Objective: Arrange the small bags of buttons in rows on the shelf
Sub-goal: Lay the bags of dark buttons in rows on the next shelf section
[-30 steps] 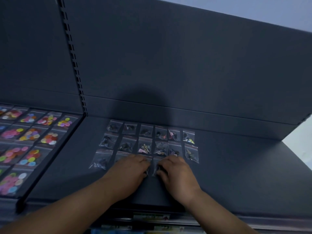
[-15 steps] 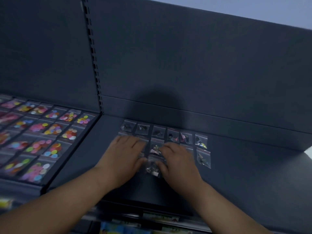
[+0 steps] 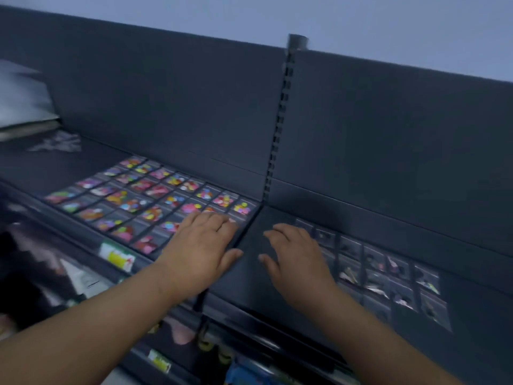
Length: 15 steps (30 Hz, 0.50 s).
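Fingers [image 3: 215, 222] of your left hand [image 3: 204, 247]: straight, slightly spread, palm down, holding nothing. They lie over the near right corner of the coloured button bags [image 3: 155, 197].

Fingers [image 3: 280, 232] of your right hand [image 3: 298, 259]: also flat and empty, over bare shelf [image 3: 249, 276] at the left edge of the dark button bags [image 3: 385, 276]. Whether they touch the leftmost column you cannot tell; the hand covers it.

Item, dark button bags: clear sachets in several rows on the right-hand shelf section, right of the slotted upright [image 3: 280, 120]. The near rows are smeared by blur.

Item, coloured button bags: a larger grid on the left-hand section, already in rows.

Change: a second ago both your hands were pressed on the near row of the dark grid. Half a second ago they were working its middle. Now both have slid left and your view has swung with them, so the left hand has crossed the divide onto the coloured set.

Meaning for the task: the dark set appears laid out and released. Your attention seems to be passing to the neighbouring grid, probably to straighten its near corner.
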Each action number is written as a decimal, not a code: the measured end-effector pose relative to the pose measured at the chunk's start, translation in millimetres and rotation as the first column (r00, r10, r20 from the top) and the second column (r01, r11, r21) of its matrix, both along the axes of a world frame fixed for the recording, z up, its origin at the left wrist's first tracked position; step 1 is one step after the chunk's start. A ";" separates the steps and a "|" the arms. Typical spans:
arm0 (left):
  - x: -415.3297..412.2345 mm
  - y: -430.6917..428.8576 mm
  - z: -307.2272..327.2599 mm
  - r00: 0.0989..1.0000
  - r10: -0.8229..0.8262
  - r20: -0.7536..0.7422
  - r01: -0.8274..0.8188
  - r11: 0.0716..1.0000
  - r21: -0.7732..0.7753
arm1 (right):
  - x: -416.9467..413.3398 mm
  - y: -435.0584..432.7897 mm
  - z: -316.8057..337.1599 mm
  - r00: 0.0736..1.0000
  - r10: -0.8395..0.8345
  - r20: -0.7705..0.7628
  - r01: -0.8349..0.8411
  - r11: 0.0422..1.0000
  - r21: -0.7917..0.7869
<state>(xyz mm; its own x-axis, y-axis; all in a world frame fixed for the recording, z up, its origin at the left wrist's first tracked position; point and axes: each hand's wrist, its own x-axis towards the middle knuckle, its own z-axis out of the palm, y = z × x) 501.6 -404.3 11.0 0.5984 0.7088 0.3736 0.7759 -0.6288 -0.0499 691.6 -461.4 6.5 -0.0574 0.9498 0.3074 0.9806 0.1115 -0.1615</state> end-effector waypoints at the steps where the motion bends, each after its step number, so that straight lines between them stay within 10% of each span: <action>1: -19.1 0.9 2.9 1.000 0.021 0.003 -0.021 1.000 0.002 | -17.1 5.8 2.8 1.000 0.019 0.008 -0.019 1.000 0.020; 15: -325.3 12.4 25.3 0.937 0.342 -0.064 -0.343 0.939 -0.010 | -305.4 76.4 24.0 0.962 0.271 0.040 -0.270 0.962 -0.042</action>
